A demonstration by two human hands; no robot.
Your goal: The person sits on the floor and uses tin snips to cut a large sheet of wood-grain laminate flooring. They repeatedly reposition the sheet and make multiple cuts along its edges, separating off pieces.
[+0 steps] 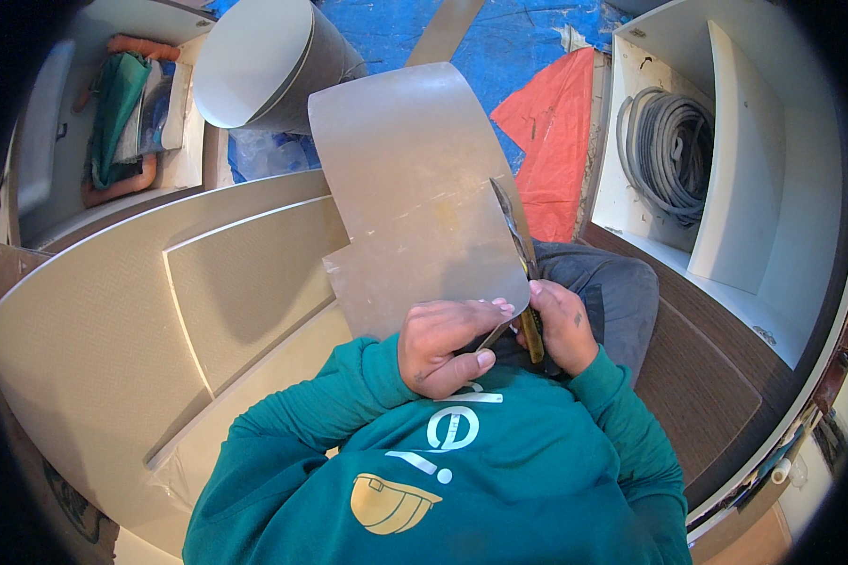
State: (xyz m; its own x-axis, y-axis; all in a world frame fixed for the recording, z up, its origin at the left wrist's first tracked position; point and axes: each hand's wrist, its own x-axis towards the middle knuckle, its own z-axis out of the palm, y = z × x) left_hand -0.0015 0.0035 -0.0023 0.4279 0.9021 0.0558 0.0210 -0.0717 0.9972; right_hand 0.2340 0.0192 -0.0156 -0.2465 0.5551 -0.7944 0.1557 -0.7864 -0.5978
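A thin beige-brown sheet (415, 179) stands curved in front of me, with a step cut into its left edge. My left hand (449, 344) grips its near corner, fingers on top and thumb below. Close by, my right hand (563, 325) is closed around dark snips with yellow on the handles (532, 339). Their long blades lie along the right edge of the sheet, pointing away from me. Whether the blades are apart cannot be made out. Part of the handles is hidden by my fingers.
A large rolled sheet (254, 61) stands at the far left, beyond a pale board (94, 301). At right, a white cabinet (754, 188) holds a coil of grey hose (669, 155). Blue tarp (382, 38) and red plastic (551, 141) cover the floor ahead. Another cabinet (184, 141) stands far left.
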